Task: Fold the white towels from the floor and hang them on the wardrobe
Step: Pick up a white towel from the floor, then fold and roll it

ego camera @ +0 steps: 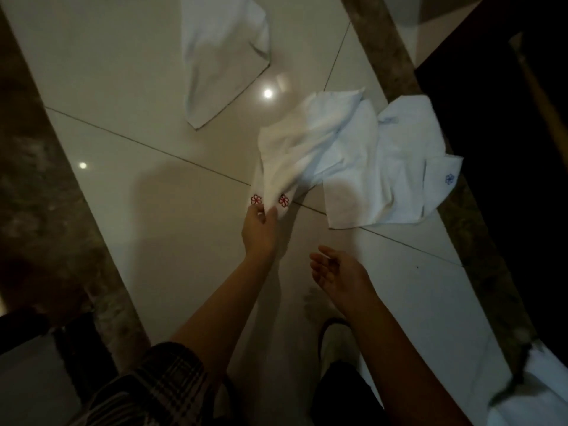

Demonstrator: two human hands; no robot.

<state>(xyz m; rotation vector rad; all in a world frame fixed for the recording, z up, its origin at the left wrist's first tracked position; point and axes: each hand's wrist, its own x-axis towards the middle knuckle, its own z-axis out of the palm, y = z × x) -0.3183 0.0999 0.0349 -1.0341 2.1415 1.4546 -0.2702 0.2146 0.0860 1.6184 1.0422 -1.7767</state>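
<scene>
Pinching red-flower towel (285, 161) corners in left hand (257, 230) fingers (265, 214), right hand (336, 269) relaxed (palm up), apart.

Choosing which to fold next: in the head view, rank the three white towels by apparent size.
1. White cloth towel with blue flower.
2. Plain white towel farthest away, cropped by the frame, so unsure.
3. White red-flower towel, bunched in left hand's grip.

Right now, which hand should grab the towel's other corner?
Probably the right hand: it hangs open and free, while the left hand pinches the red-flower towel.
</scene>
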